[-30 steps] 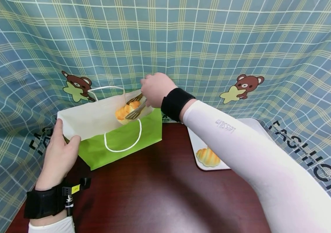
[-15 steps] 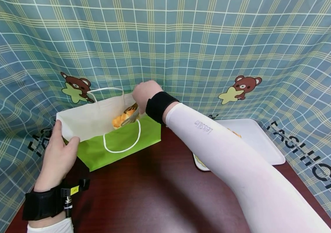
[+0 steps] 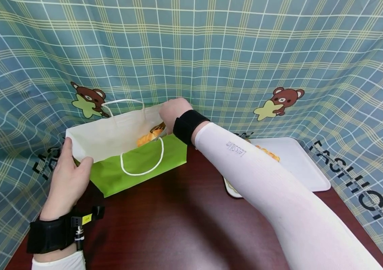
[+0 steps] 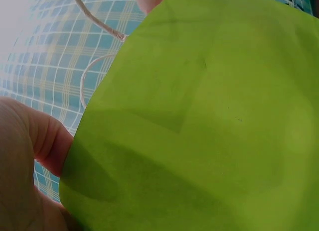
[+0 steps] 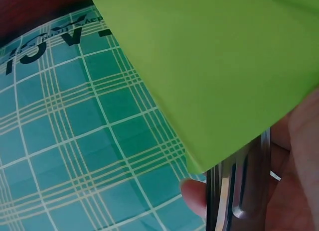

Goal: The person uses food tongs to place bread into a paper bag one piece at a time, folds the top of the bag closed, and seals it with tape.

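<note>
A green paper bag (image 3: pixel 174 153) with a white inside and white cord handles stands on the table. My left hand (image 3: pixel 68 180) holds its left end at the rim, index finger and thumb spread across the corner; in the left wrist view the thumb (image 4: pixel 50 141) lies at the green panel's edge. At the bag's right end, my right hand (image 3: pixel 174 110) grips metal food tongs (image 5: pixel 249 181). A golden bread roll (image 3: pixel 145 138) shows at the tong ends inside the bag mouth, its lower part hidden by the front panel.
To the right, a white tray (image 3: pixel 299 165) carries another piece of bread (image 3: pixel 269 153); my right sleeve (image 3: pixel 245 168) covers part of both. A checked cloth (image 3: pixel 218 56) hangs behind and on both sides of the dark red table (image 3: pixel 164 232).
My right hand has lowered the tongs and bread roll deeper into the bag, then shifted slightly right. The right forearm now covers the tray's near left corner. The left hand keeps its place.
</note>
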Motion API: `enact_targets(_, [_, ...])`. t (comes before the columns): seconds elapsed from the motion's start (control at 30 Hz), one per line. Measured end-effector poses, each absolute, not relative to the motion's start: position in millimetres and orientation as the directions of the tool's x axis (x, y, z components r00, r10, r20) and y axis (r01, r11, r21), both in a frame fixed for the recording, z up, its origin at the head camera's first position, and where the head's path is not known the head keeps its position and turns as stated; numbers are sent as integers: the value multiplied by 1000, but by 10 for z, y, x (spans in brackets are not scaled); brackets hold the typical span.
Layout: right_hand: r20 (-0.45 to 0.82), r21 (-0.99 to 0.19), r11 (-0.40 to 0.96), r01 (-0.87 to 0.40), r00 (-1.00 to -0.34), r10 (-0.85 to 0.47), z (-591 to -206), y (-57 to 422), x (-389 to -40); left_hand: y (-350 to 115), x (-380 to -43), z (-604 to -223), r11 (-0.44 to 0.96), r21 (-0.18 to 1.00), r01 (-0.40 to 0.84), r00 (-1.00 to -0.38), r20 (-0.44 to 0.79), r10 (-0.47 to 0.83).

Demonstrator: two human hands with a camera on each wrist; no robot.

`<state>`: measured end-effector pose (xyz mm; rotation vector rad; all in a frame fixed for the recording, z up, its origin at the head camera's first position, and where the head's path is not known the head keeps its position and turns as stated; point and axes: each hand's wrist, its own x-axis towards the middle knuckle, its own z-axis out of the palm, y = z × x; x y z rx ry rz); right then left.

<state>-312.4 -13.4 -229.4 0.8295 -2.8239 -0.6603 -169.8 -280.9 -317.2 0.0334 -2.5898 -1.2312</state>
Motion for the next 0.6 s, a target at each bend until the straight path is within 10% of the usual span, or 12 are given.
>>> enact_targets(0.6, [8, 481, 753, -450, -856, -516, -2351, -124, -3064, -2801, -1717, -3184, 638, 765, 91, -961, 235, -145])
